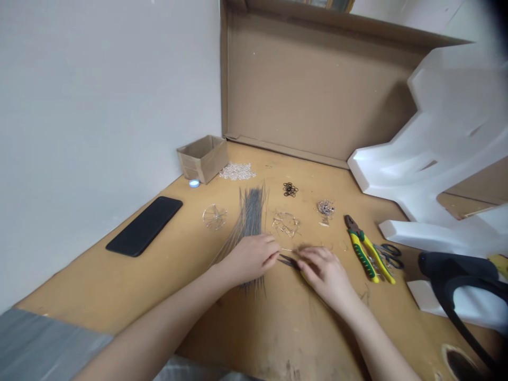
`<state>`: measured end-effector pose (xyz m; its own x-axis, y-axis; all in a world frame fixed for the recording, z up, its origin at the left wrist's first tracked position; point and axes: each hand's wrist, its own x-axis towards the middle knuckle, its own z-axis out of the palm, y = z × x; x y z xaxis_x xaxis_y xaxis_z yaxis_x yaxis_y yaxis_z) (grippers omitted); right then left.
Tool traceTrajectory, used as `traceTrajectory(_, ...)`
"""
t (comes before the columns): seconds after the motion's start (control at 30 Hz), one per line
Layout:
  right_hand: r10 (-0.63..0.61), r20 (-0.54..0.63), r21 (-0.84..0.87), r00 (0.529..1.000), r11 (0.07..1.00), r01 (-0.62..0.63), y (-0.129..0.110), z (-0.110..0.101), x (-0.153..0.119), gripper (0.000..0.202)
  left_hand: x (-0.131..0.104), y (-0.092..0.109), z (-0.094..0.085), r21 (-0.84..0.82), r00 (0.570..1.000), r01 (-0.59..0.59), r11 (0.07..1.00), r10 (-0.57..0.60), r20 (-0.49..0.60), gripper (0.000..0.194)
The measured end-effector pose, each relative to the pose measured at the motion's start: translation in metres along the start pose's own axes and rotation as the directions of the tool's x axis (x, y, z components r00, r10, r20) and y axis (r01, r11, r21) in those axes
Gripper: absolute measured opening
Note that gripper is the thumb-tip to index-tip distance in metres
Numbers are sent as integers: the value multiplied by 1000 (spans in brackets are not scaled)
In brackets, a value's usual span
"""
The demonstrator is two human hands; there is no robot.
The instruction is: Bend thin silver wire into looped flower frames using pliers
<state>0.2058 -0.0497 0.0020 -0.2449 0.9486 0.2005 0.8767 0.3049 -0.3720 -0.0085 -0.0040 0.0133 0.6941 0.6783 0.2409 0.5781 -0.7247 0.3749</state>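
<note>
On the table, left hand (251, 257) pinches a thin wire against small pliers (289, 260) gripped by right hand (323, 272), bending underway; next needs a steady squeeze

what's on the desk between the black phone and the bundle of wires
In the head view, one small wire ring with spokes lies on the table between the black phone and the bundle of wires; the rest is bare wood.

We see a black phone (145, 226) lying left on the surface (119, 286), a small cardboard box (203, 157) beside clear beads (237, 171), yellow-green pliers (367, 250), and white foam (440, 143) at right.
</note>
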Motion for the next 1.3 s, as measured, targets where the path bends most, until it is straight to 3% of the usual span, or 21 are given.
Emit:
traceTrajectory(0.07,21,-72,108,997,994,-13,-2,-6,3,28,0,0,1,115,998,-62,991,59,29,22)
traceTrajectory(0.13,17,-70,130,997,991,-8,-8,-10,8,29,-2,1,2,179,994,-103,978,96,50,21)
traceTrajectory(0.23,-134,109,-14,985,991,136,-25,-13,16,26,-3,4,3,223,991,-132,966,120,64,19)
traceTrajectory(0.3,-172,202,-136,964,970,201,-36,-13,20,25,-4,5,4,253,990,-136,958,122,70,18)
traceTrajectory(0.43,-177,222,-266,959,935,235,-45,-14,28,23,-4,1,2,282,995,-101,954,92,44,21)
traceTrajectory(0.87,-161,169,-363,972,907,213,-41,-5,41,25,-2,-2,3,269,997,70,960,-63,-37,25)
traceTrajectory(0.97,-133,113,-305,985,939,162,-41,-2,40,24,-2,0,6,123,983,153,981,-138,-118,23)
traceTrajectory(1.1,-44,24,-55,999,997,46,-39,7,38,20,-1,1,15,-287,933,239,928,-301,-196,18)
traceTrajectory(1.2,28,17,230,999,973,-31,-38,14,38,19,1,2,19,-607,887,275,745,-440,-138,17)
traceTrajectory(1.3,100,44,494,994,863,-108,-37,17,40,20,3,2,16,-804,851,299,514,-525,-19,15)
